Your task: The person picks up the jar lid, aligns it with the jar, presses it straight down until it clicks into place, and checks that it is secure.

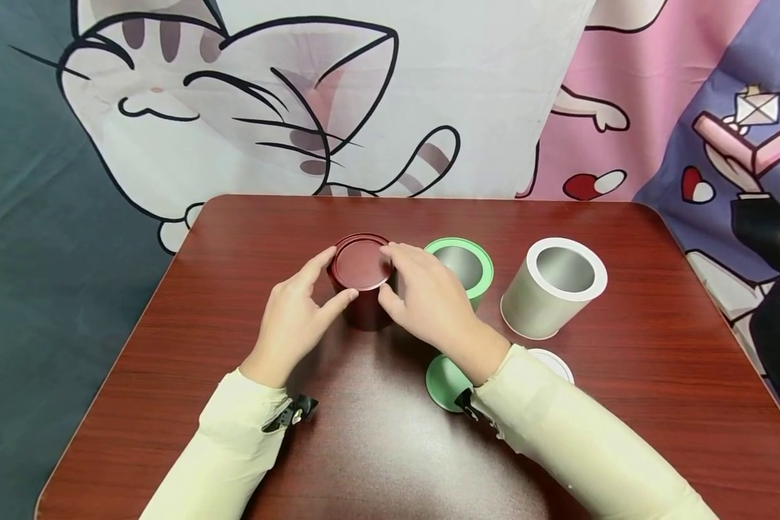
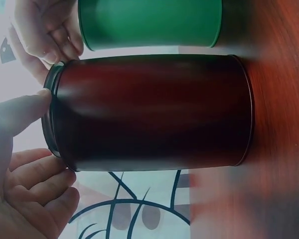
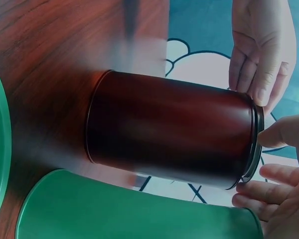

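A dark red canister stands upright on the table, with a matching red lid on its top. In both wrist views the lid's rim shows as a raised dark band at the canister's end. From the left side, my left hand pinches the lid edge between thumb and fingers. Opposite it, my right hand holds the other side of the lid the same way. Just right of the red canister is a lidless green canister, partly hidden behind my right hand.
A silvery-white canister without a lid stands farther right. A green lid and a white lid lie on the table, both partly covered by my right arm. Behind the table's far edge hangs a printed cloth.
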Action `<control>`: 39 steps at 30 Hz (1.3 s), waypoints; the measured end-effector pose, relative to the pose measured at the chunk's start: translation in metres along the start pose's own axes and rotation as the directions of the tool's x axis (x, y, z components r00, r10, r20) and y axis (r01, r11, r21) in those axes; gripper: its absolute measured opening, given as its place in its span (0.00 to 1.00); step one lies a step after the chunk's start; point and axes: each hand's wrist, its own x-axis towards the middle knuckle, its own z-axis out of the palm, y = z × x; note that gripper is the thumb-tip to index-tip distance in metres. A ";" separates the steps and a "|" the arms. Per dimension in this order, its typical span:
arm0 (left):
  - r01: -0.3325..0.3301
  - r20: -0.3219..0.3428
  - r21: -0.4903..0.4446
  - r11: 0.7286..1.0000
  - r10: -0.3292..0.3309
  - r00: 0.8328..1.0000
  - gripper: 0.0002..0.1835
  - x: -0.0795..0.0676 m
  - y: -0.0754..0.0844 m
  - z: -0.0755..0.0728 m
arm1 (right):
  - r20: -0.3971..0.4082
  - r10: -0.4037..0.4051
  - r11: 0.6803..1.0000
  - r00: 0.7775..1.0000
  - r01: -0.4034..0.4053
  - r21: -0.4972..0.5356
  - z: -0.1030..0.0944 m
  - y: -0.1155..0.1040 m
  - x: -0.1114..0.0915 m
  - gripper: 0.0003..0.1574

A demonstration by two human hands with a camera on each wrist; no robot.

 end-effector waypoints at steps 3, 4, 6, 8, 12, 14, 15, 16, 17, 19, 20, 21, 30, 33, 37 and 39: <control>0.001 0.008 0.001 1.000 -0.001 1.000 0.36 0.003 0.001 0.001 | 0.001 0.002 1.000 1.000 -0.002 -0.005 0.001 0.002 0.001 0.29; 0.003 0.013 0.001 1.000 -0.003 1.000 0.36 0.003 0.001 0.001 | 0.002 0.003 1.000 1.000 -0.003 -0.007 0.001 0.003 0.001 0.29; 0.007 0.023 0.003 1.000 -0.007 1.000 0.36 0.004 0.001 0.000 | 0.005 0.002 1.000 1.000 -0.002 -0.013 0.001 0.003 0.003 0.29; 0.013 0.033 0.002 1.000 -0.013 0.999 0.36 0.005 0.001 0.000 | 0.010 0.002 1.000 1.000 -0.002 -0.017 0.002 0.003 0.005 0.28; 0.020 0.053 -0.002 1.000 -0.019 0.998 0.36 0.007 0.002 0.000 | 0.017 0.004 1.000 1.000 -0.003 -0.021 0.002 0.004 0.007 0.26; 0.021 0.058 -0.004 1.000 -0.021 0.998 0.36 0.009 0.002 0.000 | 0.014 0.004 1.000 1.000 -0.004 -0.019 0.002 0.004 0.008 0.25; 0.023 0.060 -0.004 1.000 -0.023 0.998 0.36 0.010 0.002 0.000 | 0.012 0.003 1.000 1.000 -0.003 -0.017 0.002 0.004 0.009 0.24; 0.025 0.062 -0.002 1.000 -0.025 0.998 0.36 0.010 0.003 0.000 | 0.009 0.003 1.000 1.000 -0.003 -0.016 0.002 0.004 0.009 0.24; 0.027 0.064 0.001 1.000 -0.027 0.998 0.36 0.011 0.003 0.000 | 0.007 0.004 1.000 1.000 -0.004 -0.013 0.002 0.004 0.010 0.23; 0.032 0.069 0.003 0.999 -0.032 0.997 0.36 0.013 0.004 0.000 | 0.003 0.003 1.000 1.000 -0.003 -0.011 0.002 0.005 0.011 0.22; 0.034 0.072 0.004 0.999 -0.035 0.997 0.36 0.013 0.004 0.000 | 0.002 0.002 1.000 1.000 -0.002 -0.009 0.002 0.005 0.012 0.21; 0.037 0.074 0.006 0.999 -0.037 0.997 0.36 0.013 0.004 0.000 | 0.003 0.003 1.000 1.000 -0.003 -0.005 0.002 0.005 0.012 0.19; 0.051 0.103 0.018 0.999 -0.052 0.993 0.36 0.015 0.003 0.000 | 0.028 0.028 1.000 0.999 -0.028 0.004 0.003 0.004 0.016 0.16; 0.062 0.123 0.019 0.998 -0.064 0.990 0.37 0.015 0.003 0.000 | 0.041 0.042 0.999 0.998 -0.042 0.006 0.002 0.005 0.016 0.21; 0.077 0.137 0.011 0.997 -0.078 0.988 0.37 0.016 0.003 -0.001 | 0.057 0.053 0.999 0.997 -0.053 0.002 0.001 0.006 0.017 0.26; 0.084 0.142 0.003 0.996 -0.084 0.986 0.37 0.015 0.003 -0.001 | 0.069 0.058 0.998 0.996 -0.059 0.002 0.000 0.007 0.017 0.27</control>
